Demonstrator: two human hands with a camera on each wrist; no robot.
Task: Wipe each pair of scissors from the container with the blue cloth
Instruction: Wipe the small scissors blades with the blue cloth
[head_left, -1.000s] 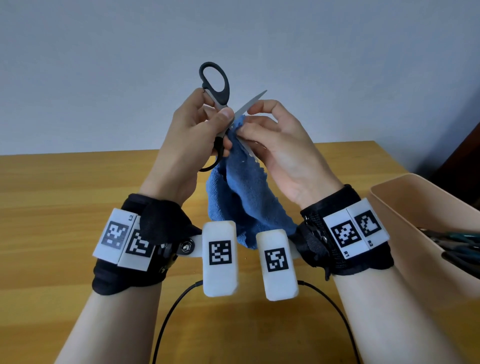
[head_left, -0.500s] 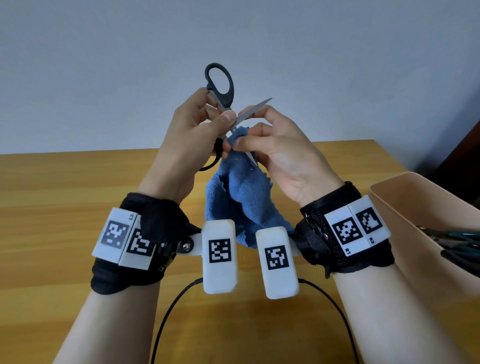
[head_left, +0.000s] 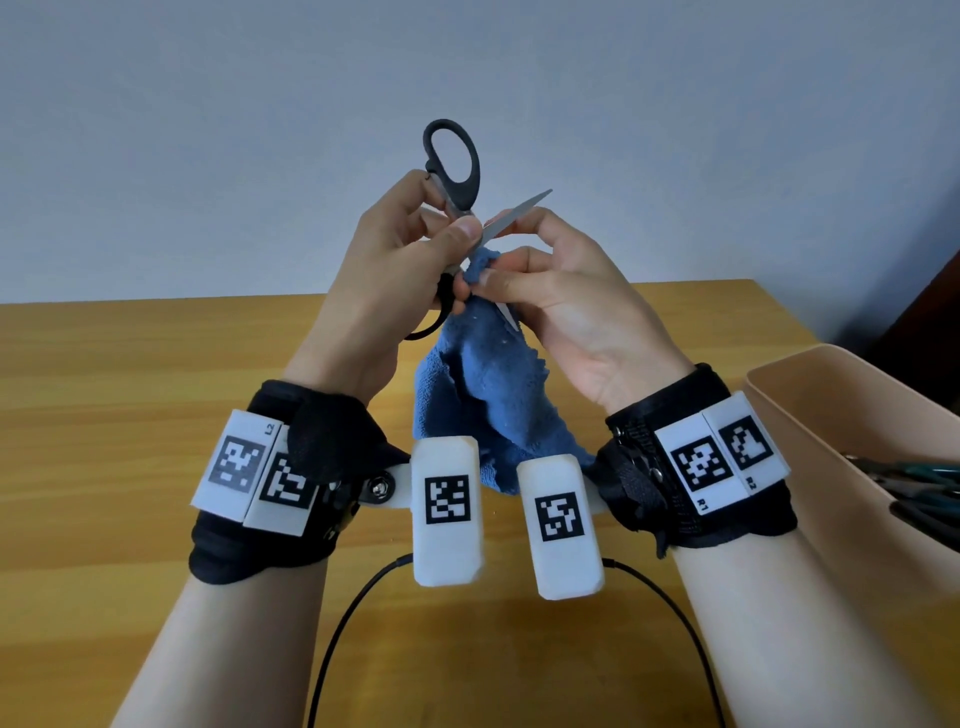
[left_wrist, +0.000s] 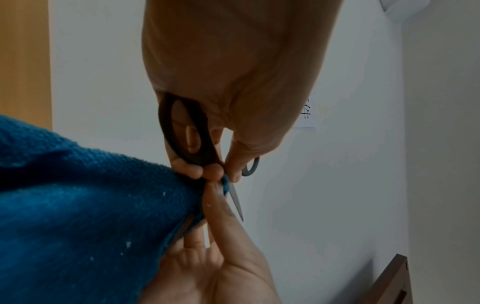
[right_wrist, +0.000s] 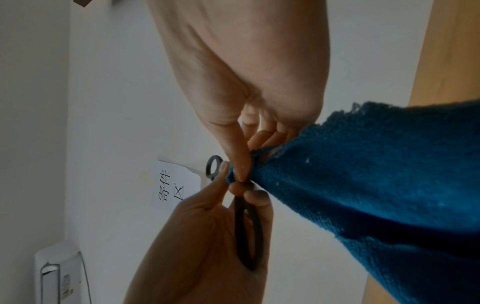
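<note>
Stretching across the lower view, a wooden desk (head_left: 130, 395). Sitting at its right edge, a beige container (head_left: 810, 415) with more scissors (head_left: 914, 483) poking out. Hanging between the wrists above the desk, the blue cloth (head_left: 478, 395). Gripping black-handled scissors (head_left: 453, 171) near the pivot, blades spread, held up in the air: the left hand (head_left: 384, 280). Pinching the cloth's top fold around the lower blade: the right hand (head_left: 576, 306).
</note>
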